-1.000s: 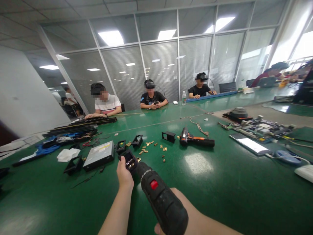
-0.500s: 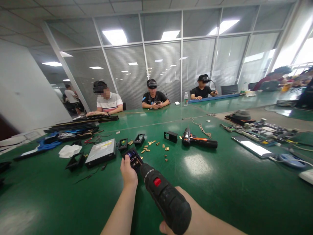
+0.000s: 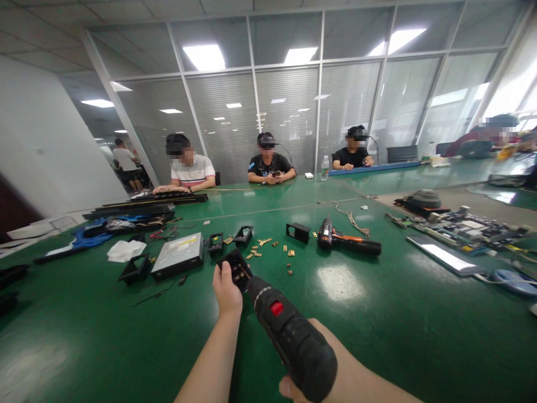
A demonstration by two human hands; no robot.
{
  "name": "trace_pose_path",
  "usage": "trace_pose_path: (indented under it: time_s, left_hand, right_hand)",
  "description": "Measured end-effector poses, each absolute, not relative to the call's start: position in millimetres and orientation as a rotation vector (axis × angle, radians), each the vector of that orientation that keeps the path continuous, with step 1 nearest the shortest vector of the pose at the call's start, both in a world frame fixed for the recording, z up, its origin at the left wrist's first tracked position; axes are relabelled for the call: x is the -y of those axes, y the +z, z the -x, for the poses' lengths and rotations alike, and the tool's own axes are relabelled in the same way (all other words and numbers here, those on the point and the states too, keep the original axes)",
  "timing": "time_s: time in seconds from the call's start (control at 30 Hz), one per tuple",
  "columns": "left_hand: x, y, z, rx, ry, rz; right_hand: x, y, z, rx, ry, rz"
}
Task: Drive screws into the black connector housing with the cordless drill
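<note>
My left hand (image 3: 227,286) is closed around the near edge of a small black housing (image 3: 235,266) with brass-coloured pieces inside, thumb on top. A black power drill (image 3: 289,336) with a red switch points away from me, its front end at the housing's right side. My right hand (image 3: 308,358), mostly hidden behind the drill body, grips it from below. Where exactly the bit touches cannot be made out. Just beyond the housing lie several small brass plates (image 3: 263,242), with a few small brass-coloured parts (image 3: 289,268) to the right.
Black plastic frames (image 3: 243,235) and a silver disc drive (image 3: 178,256) lie left of centre. Another black frame (image 3: 298,232) and an orange-and-black drill (image 3: 348,240) are farther right. A phone (image 3: 442,254) lies near circuit boards (image 3: 470,226). Several people sit across the green table (image 3: 377,313).
The whole view has shifted slightly, so the scene appears a little farther right. My hands still hold the housing and drill together; the housing looks slightly turned, showing more brass-coloured pieces inside.
</note>
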State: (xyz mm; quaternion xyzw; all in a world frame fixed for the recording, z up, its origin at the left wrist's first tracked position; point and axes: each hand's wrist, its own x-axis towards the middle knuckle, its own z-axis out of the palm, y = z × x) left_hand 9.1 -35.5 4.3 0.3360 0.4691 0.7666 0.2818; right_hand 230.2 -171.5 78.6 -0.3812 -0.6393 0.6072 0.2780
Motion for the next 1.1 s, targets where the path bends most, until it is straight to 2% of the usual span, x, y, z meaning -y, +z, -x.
trace_pose_path:
  time_s: [0.27, 1.1]
  left_hand:
    - [38.0, 8.8, -10.4, -1.355, 2.063, -0.936]
    - [38.7, 8.5, -11.3, -1.452, 2.055, -0.971]
  right_hand:
    - [168.1, 90.3, -226.8, 1.827, 1.549, 1.021]
    - [168.8, 90.7, -227.5, 1.773, 1.631, 0.879]
